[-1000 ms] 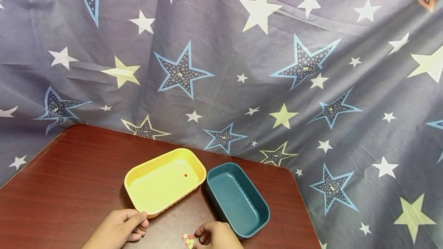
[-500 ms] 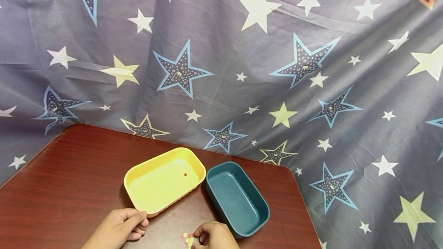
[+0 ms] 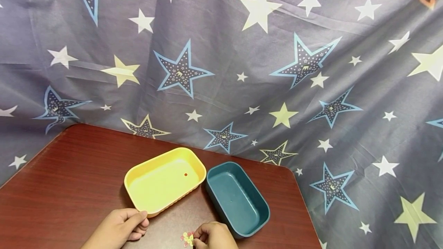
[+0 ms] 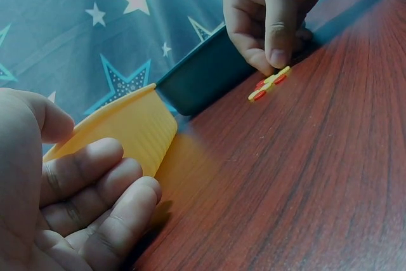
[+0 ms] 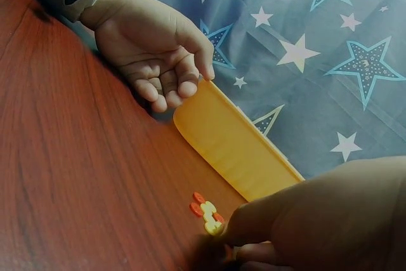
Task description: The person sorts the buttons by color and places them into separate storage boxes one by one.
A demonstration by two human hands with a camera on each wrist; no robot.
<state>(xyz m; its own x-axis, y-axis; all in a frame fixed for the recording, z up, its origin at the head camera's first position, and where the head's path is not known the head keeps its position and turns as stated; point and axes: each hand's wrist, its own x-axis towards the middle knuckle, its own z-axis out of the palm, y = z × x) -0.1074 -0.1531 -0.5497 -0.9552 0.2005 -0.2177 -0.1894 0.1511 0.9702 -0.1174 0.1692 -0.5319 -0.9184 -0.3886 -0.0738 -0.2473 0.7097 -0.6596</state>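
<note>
In the head view my left hand [image 3: 121,228] pinches the near corner rim of the yellow plastic bin [image 3: 162,187] between thumb and index finger. The other fingers curl loosely below the rim, as the left wrist view shows. A single small red disc [image 3: 185,174] lies inside this bin. My right hand [image 3: 214,235] is at a cluster of small red and yellow button-like discs [image 3: 187,237] on the table. Its thumb and index finger close on a yellow disc [image 4: 283,71] at the cluster's edge, partly hidden by the fingertips.
A dark teal bin [image 3: 238,199] stands right beside the yellow one, just beyond my right hand. Both rest on a reddish-brown wooden table [image 3: 86,164]. A star-patterned cloth [image 3: 221,68] hangs along the table's back and right edges.
My right hand has shifted slightly left, its fingertips now over the edge of the disc cluster. My left hand and both bins keep their places.
</note>
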